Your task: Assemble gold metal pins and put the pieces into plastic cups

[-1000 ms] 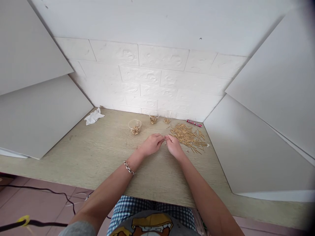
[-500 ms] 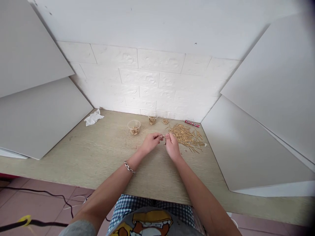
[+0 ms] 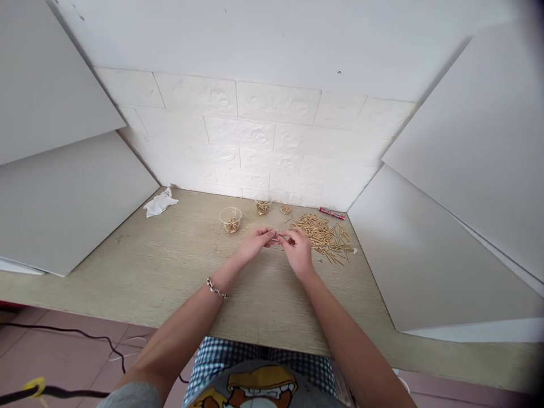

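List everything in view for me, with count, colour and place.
Gold rods: many, uncounted, gold, loose beyond the right hand
Clear containers: three, colourless, toward the back; small gold pieces inside
Marker-like tube: one, red, back right
Crumpled tissue: one, white, back left
Tabletop: one, greenish beige, below all these
Boards: at least four, pale grey, both sides
Wall: one, white, brick-patterned, behind
Cables: several, mostly black, lower left
Floor: pink tiles, below
Bracelet: one, silver, left wrist
Clothing: grey printed top, blue-white checked bottoms, bottom centre
Left hand, right hand: two, bare, centre, fingertips together; anything between too small to identify
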### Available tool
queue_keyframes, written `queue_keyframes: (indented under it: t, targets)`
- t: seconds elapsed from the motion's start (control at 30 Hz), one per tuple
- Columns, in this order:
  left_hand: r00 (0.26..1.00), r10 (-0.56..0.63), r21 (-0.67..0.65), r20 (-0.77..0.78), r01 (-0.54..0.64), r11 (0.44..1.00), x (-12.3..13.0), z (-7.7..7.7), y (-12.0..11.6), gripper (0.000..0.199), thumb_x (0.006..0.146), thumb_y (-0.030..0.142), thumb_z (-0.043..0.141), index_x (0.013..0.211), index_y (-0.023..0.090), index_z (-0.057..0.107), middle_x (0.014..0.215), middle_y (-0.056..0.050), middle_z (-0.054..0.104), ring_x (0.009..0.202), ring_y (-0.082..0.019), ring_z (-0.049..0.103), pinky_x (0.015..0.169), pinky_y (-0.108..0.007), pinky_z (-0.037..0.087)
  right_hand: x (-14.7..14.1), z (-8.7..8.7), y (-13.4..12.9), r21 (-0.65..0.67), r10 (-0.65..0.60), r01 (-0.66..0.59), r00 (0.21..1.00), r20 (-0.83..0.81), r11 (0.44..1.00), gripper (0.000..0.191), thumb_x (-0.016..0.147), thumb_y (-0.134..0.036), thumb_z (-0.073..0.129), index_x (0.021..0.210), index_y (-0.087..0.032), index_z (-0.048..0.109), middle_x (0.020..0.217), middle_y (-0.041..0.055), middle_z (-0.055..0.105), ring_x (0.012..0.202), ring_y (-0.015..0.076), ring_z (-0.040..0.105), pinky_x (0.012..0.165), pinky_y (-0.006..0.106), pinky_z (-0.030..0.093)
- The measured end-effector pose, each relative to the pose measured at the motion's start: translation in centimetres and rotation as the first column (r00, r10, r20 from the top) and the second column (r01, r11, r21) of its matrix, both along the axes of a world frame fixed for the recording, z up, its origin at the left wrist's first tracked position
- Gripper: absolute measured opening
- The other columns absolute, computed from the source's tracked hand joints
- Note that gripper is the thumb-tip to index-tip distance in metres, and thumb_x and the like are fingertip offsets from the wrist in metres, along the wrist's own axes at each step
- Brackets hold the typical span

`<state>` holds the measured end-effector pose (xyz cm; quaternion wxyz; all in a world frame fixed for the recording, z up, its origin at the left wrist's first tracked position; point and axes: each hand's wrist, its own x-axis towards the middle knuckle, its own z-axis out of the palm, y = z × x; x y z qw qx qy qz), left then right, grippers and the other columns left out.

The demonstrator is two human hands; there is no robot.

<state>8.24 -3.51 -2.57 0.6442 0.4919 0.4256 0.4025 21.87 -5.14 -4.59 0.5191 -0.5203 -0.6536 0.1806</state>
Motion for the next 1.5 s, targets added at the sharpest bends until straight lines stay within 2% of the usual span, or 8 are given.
queue_keyframes:
  t: [0.17,0.3,0.53,0.63,0.83,0.97,1.23,1.5]
  targets:
    - [0.996,-0.004,0.14,-0.094,0.018,0.99,0.1,0.3,-0.2,0.02,0.074,0.032,0.053,0.072,0.013,0.057,0.075,-0.002,0.064,0.074,-0.014,0.06,0.073,-0.026,0.043,0.1,-0.2,0.2,0.006,-0.044,0.044,0.998,0.038,0.999,0.015,0.074,-0.031,0.055,0.072,-0.018,0.061,0.08,0.004,0.053,0.063,0.0125,0.048,0.057,0.026,0.04]
    - [0.993,-0.038,0.212,-0.115,0.062,0.975,0.0,-0.1,-0.1,0.02,0.075,0.033,0.051,0.073,0.013,0.057,0.078,-0.002,0.063,0.079,-0.014,0.06,0.078,-0.028,0.044,0.3,-0.5,0.3,0.026,-0.032,0.028,0.981,0.191,0.999,0.015,0.078,-0.028,0.051,0.074,-0.017,0.061,0.082,0.0055,0.054,0.074,0.0153,0.051,0.065,0.028,0.04]
    - [0.932,-0.019,0.262,-0.362,0.122,0.957,0.1,-0.8,-0.2,0.021,0.076,0.032,0.048,0.074,0.014,0.059,0.075,-0.003,0.063,0.074,-0.015,0.06,0.07,-0.027,0.047,0.2,-0.6,-0.1,0.016,-0.058,0.059,0.827,0.56,0.998,0.015,0.081,-0.023,0.046,0.073,-0.017,0.056,0.077,0.0066,0.056,0.074,0.0192,0.05,0.068,0.032,0.032]
    - [0.961,-0.026,0.23,-0.277,0.092,0.969,0.3,-0.5,-0.2,0.019,0.076,0.029,0.049,0.072,0.013,0.058,0.073,-0.002,0.062,0.07,-0.013,0.06,0.069,-0.026,0.048,0.1,-0.6,-0.1,0.025,-0.057,0.052,0.809,0.585,0.998,0.015,0.082,-0.022,0.043,0.073,-0.017,0.053,0.074,0.0069,0.056,0.073,0.0192,0.049,0.068,0.032,0.03]
    - [0.999,-0.043,0.06,-0.005,0.043,0.997,0.1,-0.4,0.1,0.017,0.074,0.029,0.055,0.073,0.012,0.055,0.077,-0.002,0.063,0.063,-0.01,0.06,0.07,-0.025,0.047,0.0,-0.5,0.1,-0.011,-0.024,0.03,0.928,0.373,0.999,0.011,0.079,-0.022,0.042,0.072,-0.018,0.049,0.071,0.0033,0.054,0.067,0.015,0.048,0.064,0.027,0.033]
    - [0.993,-0.03,-0.054,0.115,0.036,0.998,0.0,-0.7,0.3,0.019,0.072,0.029,0.06,0.075,0.012,0.054,0.08,-0.004,0.065,0.062,-0.011,0.061,0.072,-0.028,0.047,0.0,-0.6,0.2,0.009,-0.01,0.008,0.962,0.272,1.0,0.01,0.077,-0.021,0.041,0.073,-0.018,0.049,0.072,0.0031,0.053,0.065,0.0138,0.047,0.062,0.026,0.034]
    - [0.985,-0.018,-0.107,0.169,0.037,0.994,-0.1,-0.6,0.4,0.014,0.074,0.026,0.057,0.076,0.012,0.054,0.079,-0.004,0.065,0.06,-0.009,0.061,0.071,-0.025,0.046,0.1,-0.5,0.0,0.009,-0.022,0.02,0.899,0.437,1.0,0.01,0.078,-0.017,0.035,0.071,-0.019,0.043,0.07,0.0036,0.05,0.066,0.0163,0.046,0.062,0.028,0.031]
    - [0.977,-0.031,-0.202,0.21,0.074,0.976,-0.1,-0.7,0.2,0.014,0.073,0.026,0.059,0.074,0.013,0.054,0.08,-0.005,0.066,0.068,-0.012,0.062,0.066,-0.023,0.044,0.1,-0.7,0.1,-0.032,0.01,0.002,0.923,0.384,0.999,0.01,0.078,-0.017,0.033,0.073,-0.019,0.041,0.069,0.0024,0.047,0.066,0.0159,0.044,0.06,0.027,0.032]
